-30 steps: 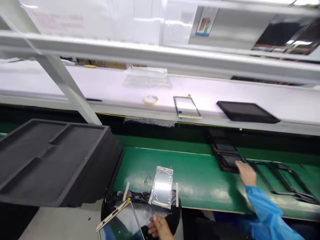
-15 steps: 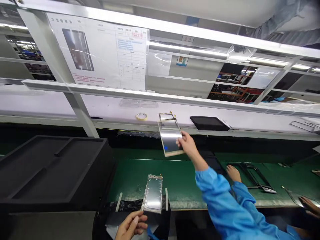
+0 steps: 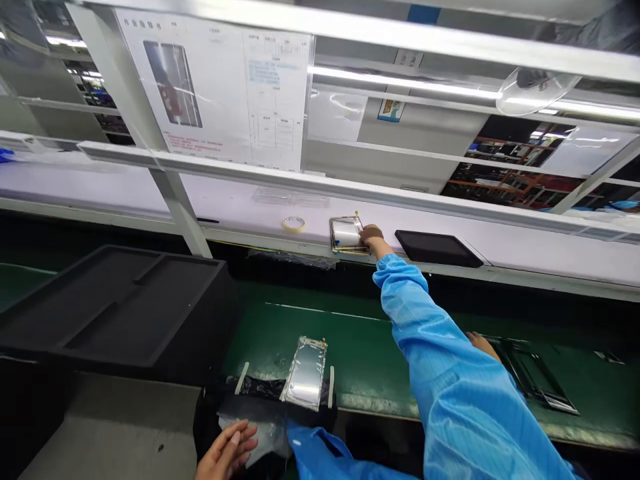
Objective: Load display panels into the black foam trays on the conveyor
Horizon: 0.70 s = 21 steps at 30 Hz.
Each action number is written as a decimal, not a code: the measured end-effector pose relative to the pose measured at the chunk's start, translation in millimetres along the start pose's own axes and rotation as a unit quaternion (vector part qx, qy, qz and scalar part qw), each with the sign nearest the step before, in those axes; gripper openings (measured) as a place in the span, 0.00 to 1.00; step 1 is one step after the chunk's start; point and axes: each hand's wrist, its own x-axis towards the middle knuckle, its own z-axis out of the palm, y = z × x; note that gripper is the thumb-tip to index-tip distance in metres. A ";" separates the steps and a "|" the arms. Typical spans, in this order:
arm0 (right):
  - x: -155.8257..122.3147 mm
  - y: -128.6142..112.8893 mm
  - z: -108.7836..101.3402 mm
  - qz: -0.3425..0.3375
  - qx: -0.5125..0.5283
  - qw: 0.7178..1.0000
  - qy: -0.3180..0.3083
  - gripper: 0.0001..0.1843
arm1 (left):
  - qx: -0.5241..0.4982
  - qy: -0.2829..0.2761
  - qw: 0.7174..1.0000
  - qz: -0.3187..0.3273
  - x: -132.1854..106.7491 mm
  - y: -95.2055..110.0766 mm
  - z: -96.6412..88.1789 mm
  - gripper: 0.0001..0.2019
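My right hand [image 3: 373, 237] reaches up to the white shelf and grips the right edge of a flat screen panel [image 3: 347, 232]. That panel has a light border and a small blue mark. It lies over another framed panel, so the lower one is mostly hidden. Down at the front, my left hand [image 3: 227, 448] is empty, its fingers loosely stretched and the thumb apart. Clear plastic film [image 3: 267, 433] lies just beside it. A second screen panel [image 3: 306, 373] with a silvery rim rests between two pale strips at the edge of the green bench.
A tape roll [image 3: 293, 223] and a black tray [image 3: 437, 248] flank the panels on the shelf [image 3: 240, 217]. Large black trays [image 3: 115, 300] stand at left. A co-worker's hand [image 3: 483, 345] is by black frames [image 3: 537, 373] on the green bench [image 3: 370, 353].
My right hand has carried the screen panel up and away, onto the panel on the shelf. My left hand has drawn back, down and left, from the panel on the bench.
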 end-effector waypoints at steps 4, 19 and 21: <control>-38.4 19.0 2.1 -0.078 -0.060 0.994 0.044 0.22 | 0.008 -0.022 1.000 0.010 -16.8 18.8 0.7 0.37; -377.2 221.0 329.7 -0.193 -0.335 0.835 -0.392 0.38 | 0.018 -0.062 0.997 -0.031 -18.4 17.8 -65.9 0.30; -375.4 224.7 335.7 -0.202 -0.347 0.833 -0.381 0.37 | 0.016 -0.059 0.997 -0.038 -21.3 16.6 -75.5 0.31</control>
